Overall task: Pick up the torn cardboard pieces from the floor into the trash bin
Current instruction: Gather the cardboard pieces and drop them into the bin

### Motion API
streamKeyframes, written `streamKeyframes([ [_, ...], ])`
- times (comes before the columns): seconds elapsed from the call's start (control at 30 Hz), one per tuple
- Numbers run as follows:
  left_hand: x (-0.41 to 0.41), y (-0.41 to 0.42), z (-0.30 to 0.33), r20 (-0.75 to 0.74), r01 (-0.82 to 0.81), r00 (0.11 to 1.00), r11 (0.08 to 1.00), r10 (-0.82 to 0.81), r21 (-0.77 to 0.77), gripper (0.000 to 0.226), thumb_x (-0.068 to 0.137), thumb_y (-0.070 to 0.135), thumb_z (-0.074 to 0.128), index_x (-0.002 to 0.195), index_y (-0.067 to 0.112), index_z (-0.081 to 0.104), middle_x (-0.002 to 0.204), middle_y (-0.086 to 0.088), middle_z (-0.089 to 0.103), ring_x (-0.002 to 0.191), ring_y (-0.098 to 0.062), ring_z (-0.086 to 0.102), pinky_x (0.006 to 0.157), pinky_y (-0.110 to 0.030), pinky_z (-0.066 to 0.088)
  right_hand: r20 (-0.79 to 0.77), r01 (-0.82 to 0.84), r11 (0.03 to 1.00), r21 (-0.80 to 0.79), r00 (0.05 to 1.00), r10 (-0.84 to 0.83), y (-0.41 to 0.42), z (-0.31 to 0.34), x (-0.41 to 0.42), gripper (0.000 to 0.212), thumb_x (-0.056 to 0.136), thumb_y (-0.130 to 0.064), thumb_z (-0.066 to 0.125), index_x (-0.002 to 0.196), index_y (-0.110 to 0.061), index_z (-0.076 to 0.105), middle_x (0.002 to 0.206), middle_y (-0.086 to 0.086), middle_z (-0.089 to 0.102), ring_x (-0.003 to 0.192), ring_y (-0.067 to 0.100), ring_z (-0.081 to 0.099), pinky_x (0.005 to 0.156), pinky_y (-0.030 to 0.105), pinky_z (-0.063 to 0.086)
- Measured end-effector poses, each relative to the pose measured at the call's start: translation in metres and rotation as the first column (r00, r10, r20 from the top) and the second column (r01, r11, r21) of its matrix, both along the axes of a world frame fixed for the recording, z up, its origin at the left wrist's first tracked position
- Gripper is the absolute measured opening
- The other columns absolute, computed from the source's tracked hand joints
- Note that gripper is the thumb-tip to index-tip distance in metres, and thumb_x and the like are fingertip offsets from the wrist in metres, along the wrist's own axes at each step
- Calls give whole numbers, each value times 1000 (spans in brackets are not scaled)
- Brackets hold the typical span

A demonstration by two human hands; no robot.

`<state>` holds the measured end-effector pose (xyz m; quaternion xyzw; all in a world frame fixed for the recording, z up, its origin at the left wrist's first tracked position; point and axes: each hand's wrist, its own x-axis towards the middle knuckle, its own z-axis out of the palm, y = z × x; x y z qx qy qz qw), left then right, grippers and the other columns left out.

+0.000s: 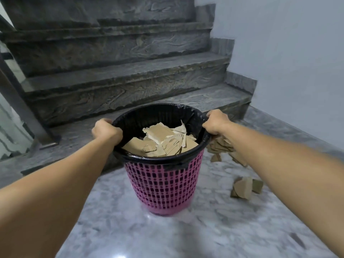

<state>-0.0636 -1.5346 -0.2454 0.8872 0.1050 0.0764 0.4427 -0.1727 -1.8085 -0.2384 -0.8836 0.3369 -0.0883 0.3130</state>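
Now both hands' fingers [104,121] round bin [162,183] rim, cardboard pcs [163,140] inside.

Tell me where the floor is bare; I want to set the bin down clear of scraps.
Bare marble floor lies left of and in front of the pink bin. Crowded on the right: a cardboard pile under the right forearm, and loose pieces nearer.

I see both bare arms reaching forward from the lower corners toward mid-frame; my left hand [106,132] and right hand [216,122] are each clenched, fingers curled over, knuckles up, wrists straight, set well apart
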Motion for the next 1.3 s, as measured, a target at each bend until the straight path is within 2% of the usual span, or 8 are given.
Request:
streamKeyframes([
  [0.13, -2, -51, -3, -5, 65, 998, 992, -66, -109, 40, 83, -2, 58, 121, 9, 64, 126, -13, 62, 119, -27, 56, 102, -28, 43, 15, 93, 991, 91, 995, -95, -48, 2, -16, 34, 91, -15, 62, 122, -1, 60, 112, 18, 66, 90, 34, 67, 57, 34, 51],
  [0.27, 0, -99, -13, 11, 158, 987, 978, -158, -135, 41, 83, -5, 57, 121, 8, 64, 130, -12, 59, 122, -26, 54, 103, -28, 43, 51, 172, 972, 162, 982, -182, -88, -2, -31, 36, 94, -12, 60, 127, 2, 56, 119, 17, 63, 92, 28, 60, 72, 35, 53],
  [0.37, 2, -116, -18, 23, 226, 974, 971, -225, -81, 44, 81, -5, 58, 121, 11, 64, 130, -13, 59, 120, -29, 55, 102, -37, 48, 73, 179, 965, 193, 978, -196, -102, -5, -41, 32, 96, -12, 57, 126, 0, 56, 107, 15, 64, 82, 26, 63, 63, 34, 54],
  [0.47, 0, -122, -18, -11, 306, 952, 950, -306, 53, 49, 83, 6, 66, 130, 12, 58, 132, -15, 57, 122, -31, 53, 102, -39, 46, 103, 162, 963, 216, 977, -188, -110, -10, -48, 24, 97, -20, 58, 115, -5, 58, 81, 8, 56, 55, 17, 46, 45, 28, 35],
  [0.6, -20, -137, -9, -37, 377, 908, 774, -418, 508, 65, 80, 41, 73, 136, 16, 51, 141, -14, 48, 135, -35, 37, 112, -48, 30, 116, 145, 931, 335, 974, -193, -118, -11, -60, 19, 93, -28, 64, 92, -14, 52, 87, 5, 55, 62, 20, 55, 41, 26, 44],
  [0.77, -53, -169, 5, -10, 501, 824, 721, -566, 480, 57, 78, 45, 73, 125, 18, 60, 125, -14, 60, 121, -32, 50, 103, -43, 43, 139, 103, 892, 440, 974, -181, -132, 0, -102, 49, 94, -25, 65, 133, 0, 49, 127, 15, 54, 92, 22, 65, 63, 37, 61],
  [1.03, -155, -257, 31, 275, 622, 606, 660, -747, 422, 17, 84, 25, 70, 85, 9, 71, 84, -7, 69, 81, -22, 62, 71, -27, 46, -49, 195, 908, 371, 980, -190, -189, -9, -230, 19, 95, -23, 62, 98, -5, 58, 86, 10, 56, 72, 18, 59, 73, 39, 60],
  [1.3, -234, -338, -36, -68, 846, 271, 204, -960, 492, 21, 84, 29, 70, 78, 10, 64, 77, -6, 63, 75, -23, 59, 62, -28, 41, -348, 464, 828, 316, 868, -354, -246, -77, -361, 19, 94, -24, 63, 95, -6, 57, 76, 8, 53, 60, 18, 51, 55, 30, 52],
])
